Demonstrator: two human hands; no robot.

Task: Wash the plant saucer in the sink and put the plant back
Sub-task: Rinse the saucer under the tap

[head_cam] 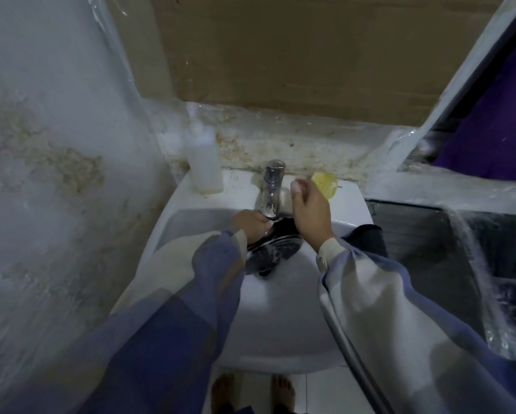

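Here's the dark plant saucer (270, 253), down in the white sink (280, 312), tilted under the chrome faucet (271, 186) and glistening wet. The left hand (250, 224) grasps its far rim, fingers curled right below the spout. The right hand (310, 210) hovers above the basin just beside the faucet, fingers loosely curled and gripping nothing. A yellow soap (326, 183) sits on the ledge behind it, a cloudy bottle (204, 162) stands on the left corner, and 2 bare feet show below.
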